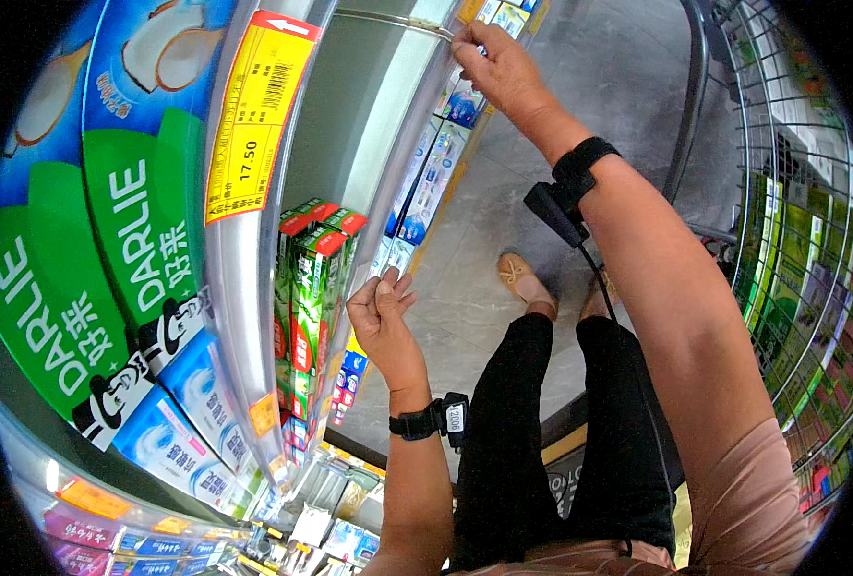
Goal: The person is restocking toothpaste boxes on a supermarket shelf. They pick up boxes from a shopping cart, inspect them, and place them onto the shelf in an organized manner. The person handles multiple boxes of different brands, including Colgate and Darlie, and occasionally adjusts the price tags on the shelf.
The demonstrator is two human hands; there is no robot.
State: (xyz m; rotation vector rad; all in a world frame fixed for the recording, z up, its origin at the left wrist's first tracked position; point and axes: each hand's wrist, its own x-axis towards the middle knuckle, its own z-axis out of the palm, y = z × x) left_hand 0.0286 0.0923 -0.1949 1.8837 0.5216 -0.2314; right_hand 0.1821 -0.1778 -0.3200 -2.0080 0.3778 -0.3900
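Head view: person standing at a shop shelf, both arms reaching forward, a strap on each wrist.

Right hand [498, 72]: far end of the reach, at the front edge of the shelf [349, 125]. Fingers curled in, narrow, right by the end of a thin metal wire [397, 19] that crosses the shelf. Touching or nearly so; cannot tell whether they pinch it.

Left hand [386, 317]: palm side partly up, thumb close to the bent fingers, gap narrow. Nothing clearly held; a small or thin item could be hidden. Just beside it, on the shelf, a cluster of green-and-red boxes [319, 269], standing upright behind the front edge.

Around: large green-and-blue packs [143, 192] to the left, a yellow price label [258, 120] before them; blue-and-white packs [436, 178] lower down, past the shelf edge; loaded wire cart [700, 86] on the right.

Step in hand, my judgement: attending to the shelf front, right hand at the wire, boxes not in either grip. Next move probably calls for a sure pinch on the wire with the right fingers, left hand kept clear of the boxes so none tips.
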